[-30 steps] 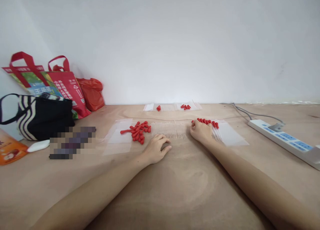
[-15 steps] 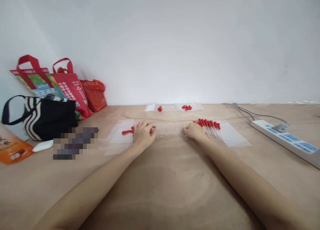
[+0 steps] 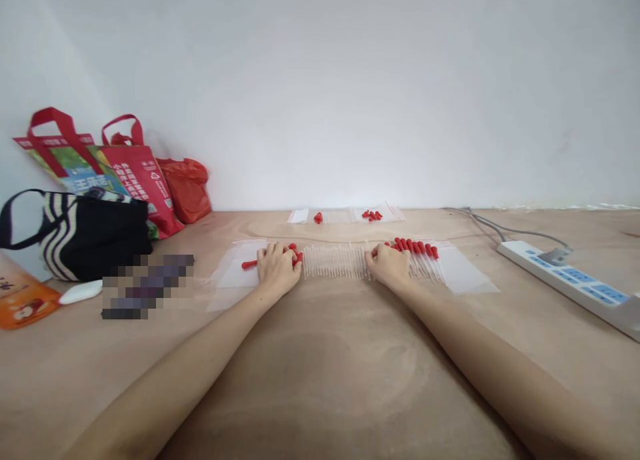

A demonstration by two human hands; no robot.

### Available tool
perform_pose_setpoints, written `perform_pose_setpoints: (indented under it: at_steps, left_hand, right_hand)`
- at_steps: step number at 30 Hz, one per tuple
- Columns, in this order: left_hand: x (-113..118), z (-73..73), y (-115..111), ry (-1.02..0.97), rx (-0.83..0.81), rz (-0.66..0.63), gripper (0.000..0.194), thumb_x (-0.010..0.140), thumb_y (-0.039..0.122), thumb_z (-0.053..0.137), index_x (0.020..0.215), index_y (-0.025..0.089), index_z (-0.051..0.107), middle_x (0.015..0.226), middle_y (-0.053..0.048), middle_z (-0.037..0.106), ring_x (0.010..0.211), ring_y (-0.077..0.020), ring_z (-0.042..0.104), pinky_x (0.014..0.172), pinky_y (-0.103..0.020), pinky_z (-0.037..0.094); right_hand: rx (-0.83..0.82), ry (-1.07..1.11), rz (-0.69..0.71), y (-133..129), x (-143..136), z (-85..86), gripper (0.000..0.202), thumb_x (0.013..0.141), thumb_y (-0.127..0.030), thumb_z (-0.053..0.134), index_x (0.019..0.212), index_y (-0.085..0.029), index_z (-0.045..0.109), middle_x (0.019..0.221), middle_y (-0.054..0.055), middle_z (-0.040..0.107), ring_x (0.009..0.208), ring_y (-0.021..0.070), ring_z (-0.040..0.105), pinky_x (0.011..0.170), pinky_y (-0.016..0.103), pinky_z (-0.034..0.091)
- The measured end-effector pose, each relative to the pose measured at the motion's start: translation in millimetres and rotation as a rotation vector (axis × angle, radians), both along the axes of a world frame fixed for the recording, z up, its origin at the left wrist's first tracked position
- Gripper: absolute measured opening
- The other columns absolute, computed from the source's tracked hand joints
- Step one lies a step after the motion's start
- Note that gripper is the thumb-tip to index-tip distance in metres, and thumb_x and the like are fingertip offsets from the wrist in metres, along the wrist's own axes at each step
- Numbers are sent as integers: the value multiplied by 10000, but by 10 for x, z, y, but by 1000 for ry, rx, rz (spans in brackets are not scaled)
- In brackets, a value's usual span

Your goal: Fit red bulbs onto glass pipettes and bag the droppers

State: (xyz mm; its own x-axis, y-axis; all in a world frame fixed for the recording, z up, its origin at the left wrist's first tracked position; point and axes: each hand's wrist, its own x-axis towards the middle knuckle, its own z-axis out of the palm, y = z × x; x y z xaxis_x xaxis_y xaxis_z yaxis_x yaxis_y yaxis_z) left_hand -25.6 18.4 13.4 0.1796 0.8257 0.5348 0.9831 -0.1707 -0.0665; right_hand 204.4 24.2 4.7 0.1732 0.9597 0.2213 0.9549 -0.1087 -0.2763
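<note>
My left hand has its fingers curled down over small red, balloon-shaped pieces; one sticks out to its left and others by the fingertips. A row of thin white sticks, looking like cotton swabs, lies between my hands on the clear plastic sheet. My right hand is closed at the right part of this row, thumb and fingers together; what they pinch is hidden. Just right of it, several sticks carry red tips at their far ends.
A smaller clear bag with red pieces and sticks lies by the wall. Shopping bags, a black striped bag and a blurred-out object are at left. A power strip with a grey cable lies at right.
My left hand has shifted slightly left and its fingers have drawn together over the red pieces, uncovering more sticks. My right hand stays nearly in place.
</note>
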Motion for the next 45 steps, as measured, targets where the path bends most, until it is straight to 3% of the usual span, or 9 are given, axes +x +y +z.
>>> perform_pose_setpoints:
  at_steps: [5,11,15,18,20,24,28,34,45]
  left_hand:
    - [22,-18,-11,72,49,-44,158,733,229,502,665,157,625,880,-94,589,888,-259,461,738,-406,298]
    - [47,39,-60,-5,146,-116,135,738,217,519,694,155,630,840,-87,601,865,-264,477,742,-417,314]
    - [194,81,-218,-160,135,-393,103,738,221,536,723,162,619,824,-60,586,830,-218,499,749,-377,361]
    - [305,45,-379,-216,-22,-647,66,722,179,537,711,165,600,807,-44,564,780,-174,516,734,-322,401]
    - [345,6,-466,-228,-131,-716,45,703,159,538,695,160,582,793,-43,552,764,-168,525,708,-302,422]
    - [381,-46,-542,-293,-242,-698,70,693,151,536,757,143,565,798,-49,545,740,-164,534,688,-294,443]
    - [441,-96,-523,-298,-306,-707,236,703,269,592,901,139,593,858,-63,556,781,-182,539,717,-313,449]
    - [509,-175,-480,-359,-282,-731,141,795,222,508,780,167,638,822,-45,579,774,-155,543,718,-280,443]
    - [518,-132,-537,-453,-348,-701,126,846,229,439,843,173,551,814,-18,617,775,-149,557,736,-281,420]
  right_hand:
    - [216,-7,81,-177,15,-75,249,795,-304,367,723,-154,552,748,68,646,740,207,564,713,342,223]
    - [472,-45,268,-429,168,-189,200,824,-297,376,715,-164,478,677,30,615,650,166,543,698,313,231]
    - [530,-8,452,-564,345,-248,163,854,-252,349,754,-170,447,655,8,598,572,133,520,714,305,259]
    - [542,18,540,-621,439,-266,130,858,-227,357,803,-172,462,695,11,613,603,132,534,721,303,273]
    - [554,30,563,-636,458,-271,125,857,-215,369,875,-170,483,723,17,628,625,132,544,722,302,279]
    - [577,10,607,-643,405,-267,176,856,-203,380,957,-168,519,781,35,644,668,134,552,715,301,283]
    - [548,-31,671,-655,340,-249,186,850,-197,384,900,-181,562,734,21,632,666,132,536,725,307,274]
    - [487,-33,732,-686,320,-210,170,831,-188,409,861,-181,577,725,12,617,649,122,515,733,307,262]
    - [502,7,808,-725,236,-207,176,827,-186,408,864,-181,580,698,4,606,624,110,495,746,310,253]
